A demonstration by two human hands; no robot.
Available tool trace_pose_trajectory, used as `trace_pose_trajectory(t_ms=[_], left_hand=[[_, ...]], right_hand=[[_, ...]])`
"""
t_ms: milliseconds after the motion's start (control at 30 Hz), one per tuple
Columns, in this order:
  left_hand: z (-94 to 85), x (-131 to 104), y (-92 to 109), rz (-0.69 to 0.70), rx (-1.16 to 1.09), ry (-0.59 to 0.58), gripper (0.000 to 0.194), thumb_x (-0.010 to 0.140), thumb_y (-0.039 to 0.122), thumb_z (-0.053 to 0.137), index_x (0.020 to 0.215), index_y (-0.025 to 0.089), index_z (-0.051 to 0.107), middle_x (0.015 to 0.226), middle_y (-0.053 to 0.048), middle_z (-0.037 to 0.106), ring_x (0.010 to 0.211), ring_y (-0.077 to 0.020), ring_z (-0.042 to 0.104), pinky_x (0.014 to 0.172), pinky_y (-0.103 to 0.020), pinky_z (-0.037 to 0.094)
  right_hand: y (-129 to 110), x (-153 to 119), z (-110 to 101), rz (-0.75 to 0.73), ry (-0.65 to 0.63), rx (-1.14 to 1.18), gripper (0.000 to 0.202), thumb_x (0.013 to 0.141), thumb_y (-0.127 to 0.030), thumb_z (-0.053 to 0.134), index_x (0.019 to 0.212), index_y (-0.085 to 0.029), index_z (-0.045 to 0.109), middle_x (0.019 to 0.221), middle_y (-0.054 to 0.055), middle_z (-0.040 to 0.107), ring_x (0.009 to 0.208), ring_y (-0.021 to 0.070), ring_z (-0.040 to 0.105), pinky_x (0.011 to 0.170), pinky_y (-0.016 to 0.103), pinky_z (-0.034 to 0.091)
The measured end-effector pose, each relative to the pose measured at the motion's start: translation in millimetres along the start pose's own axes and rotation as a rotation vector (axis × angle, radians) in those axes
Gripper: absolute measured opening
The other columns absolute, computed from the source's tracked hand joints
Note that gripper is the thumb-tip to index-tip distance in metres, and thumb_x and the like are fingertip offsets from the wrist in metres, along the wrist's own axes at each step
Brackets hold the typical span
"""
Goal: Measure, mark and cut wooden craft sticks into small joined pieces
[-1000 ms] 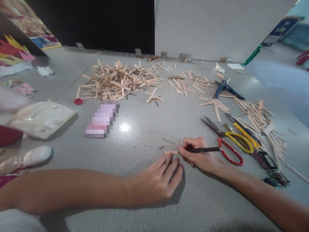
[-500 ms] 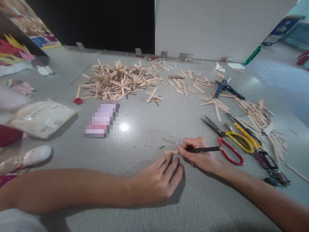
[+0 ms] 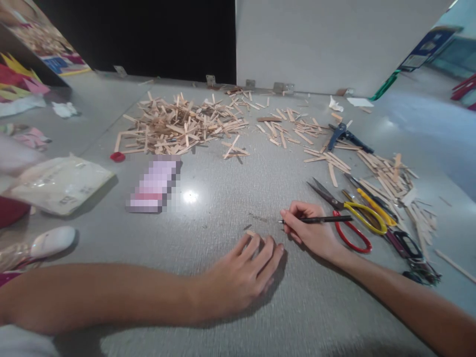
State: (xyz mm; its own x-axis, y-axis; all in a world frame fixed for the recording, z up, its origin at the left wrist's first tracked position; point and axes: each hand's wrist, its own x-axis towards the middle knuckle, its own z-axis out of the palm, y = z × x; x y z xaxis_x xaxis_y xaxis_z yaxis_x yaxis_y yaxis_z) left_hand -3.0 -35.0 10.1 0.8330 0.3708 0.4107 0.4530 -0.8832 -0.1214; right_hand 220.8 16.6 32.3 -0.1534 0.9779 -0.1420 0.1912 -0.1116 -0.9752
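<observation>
My left hand [image 3: 247, 272] is low over the table, its fingers curled together on a small flat wooden stick [image 3: 250, 232]. Only one end of that stick peeks out beyond the index finger; the rest is hidden under the hand. To its right, my right hand [image 3: 308, 230] grips a black pen [image 3: 329, 219] between thumb and fingers. The pen's tip points left and is apart from the stick. Right beside the right hand lie scissors [image 3: 364, 215] with one yellow and one red handle.
A heap of wooden sticks [image 3: 186, 124] spreads at the back, with more sticks [image 3: 390, 173] at the right. Blue-handled cutters [image 3: 338, 135] and a yellow knife [image 3: 375, 206] lie there too. At left are a pixelated phone [image 3: 154, 183], a plastic packet [image 3: 67, 183] and a white mouse [image 3: 54, 241].
The pen and my right hand have lifted off the stick, moving slightly right and away from me. My left fingers have curled in, and the stick, lying exposed before, is now mostly covered.
</observation>
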Motion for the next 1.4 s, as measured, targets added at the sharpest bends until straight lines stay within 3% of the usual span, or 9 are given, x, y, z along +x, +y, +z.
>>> trace_pose_trajectory(t_ms=[233,467,567,667,767,833,1000,1167,1400], left_hand=[[3.7,1.7,-1.9,-0.067,-0.086,-0.022,0.052,0.111,0.043,0.050,0.133,0.000,0.067,0.117,-0.019,0.072,0.112,-0.0367,0.068,0.107,-0.051,0.055],[8.4,0.9,-9.0,-0.074,-0.196,0.001,0.037,0.109,0.025,0.046,0.137,0.005,0.061,0.133,-0.021,0.070,0.135,-0.0397,0.064,0.120,-0.057,0.052],[9.0,-2.4,-10.4,-0.185,-0.246,0.007,0.038,0.109,0.020,0.044,0.140,0.003,0.057,0.141,-0.023,0.067,0.139,-0.0396,0.061,0.118,-0.057,0.055],[6.8,-7.0,-8.4,-0.266,-0.270,-0.025,0.037,0.110,0.029,0.049,0.140,0.010,0.059,0.142,-0.025,0.063,0.136,-0.0431,0.060,0.110,-0.064,0.056],[4.5,-10.1,-4.9,-0.230,-0.287,-0.067,0.046,0.111,0.044,0.051,0.150,0.020,0.056,0.150,-0.027,0.056,0.142,-0.0474,0.054,0.110,-0.073,0.050],[3.9,-10.2,-4.7,-0.203,-0.296,-0.088,0.048,0.112,0.047,0.049,0.152,0.020,0.054,0.154,-0.028,0.054,0.147,-0.0480,0.050,0.114,-0.075,0.046],[2.2,-6.1,-12.2,-0.258,-0.388,-0.082,0.033,0.109,0.027,0.047,0.139,0.018,0.054,0.156,-0.025,0.054,0.152,-0.0426,0.047,0.124,-0.072,0.038],[4.6,-3.9,-19.7,-0.411,-0.354,0.099,0.036,0.103,0.010,0.044,0.138,0.014,0.046,0.137,-0.022,0.062,0.128,-0.0339,0.059,0.108,-0.056,0.055],[23.8,0.3,-38.6,-0.330,-0.267,0.067,0.035,0.110,0.003,0.045,0.137,0.017,0.062,0.122,-0.011,0.073,0.119,-0.0273,0.063,0.102,-0.045,0.051]], right_hand=[[-0.3,-1.0,1.4,-0.013,0.000,0.012,0.050,0.088,-0.053,0.082,0.060,-0.024,0.053,0.049,-0.004,0.057,0.036,0.0068,0.041,0.035,0.019,0.028],[0.7,1.6,0.3,-0.016,0.001,0.032,0.049,0.087,-0.054,0.084,0.061,-0.023,0.055,0.049,-0.004,0.058,0.037,0.0066,0.041,0.036,0.020,0.031],[0.1,0.9,-1.0,0.008,0.008,0.060,0.047,0.084,-0.053,0.088,0.064,-0.022,0.058,0.051,-0.004,0.061,0.037,0.0068,0.043,0.036,0.019,0.034],[0.1,0.3,-2.1,0.044,-0.009,0.087,0.042,0.082,-0.051,0.090,0.069,-0.022,0.063,0.048,-0.005,0.060,0.036,0.0072,0.044,0.035,0.019,0.034],[0.6,0.2,-2.2,0.097,-0.018,0.123,0.041,0.075,-0.048,0.096,0.074,-0.022,0.065,0.049,-0.006,0.062,0.038,0.0086,0.050,0.037,0.018,0.039],[1.2,0.3,-2.2,0.113,-0.022,0.123,0.041,0.073,-0.047,0.097,0.075,-0.022,0.065,0.052,-0.005,0.063,0.040,0.0093,0.054,0.038,0.018,0.043],[4.5,2.4,-3.7,0.072,0.007,0.107,0.042,0.082,-0.053,0.089,0.069,-0.022,0.063,0.050,-0.003,0.063,0.036,0.0088,0.051,0.034,0.018,0.041],[4.1,6.3,-5.0,0.050,0.054,0.137,0.046,0.082,-0.058,0.087,0.068,-0.023,0.061,0.049,-0.003,0.063,0.036,0.0098,0.051,0.031,0.019,0.041],[0.5,7.0,-4.6,0.061,0.069,0.155,0.047,0.081,-0.058,0.086,0.067,-0.024,0.057,0.057,-0.002,0.067,0.037,0.0088,0.051,0.031,0.018,0.040]])
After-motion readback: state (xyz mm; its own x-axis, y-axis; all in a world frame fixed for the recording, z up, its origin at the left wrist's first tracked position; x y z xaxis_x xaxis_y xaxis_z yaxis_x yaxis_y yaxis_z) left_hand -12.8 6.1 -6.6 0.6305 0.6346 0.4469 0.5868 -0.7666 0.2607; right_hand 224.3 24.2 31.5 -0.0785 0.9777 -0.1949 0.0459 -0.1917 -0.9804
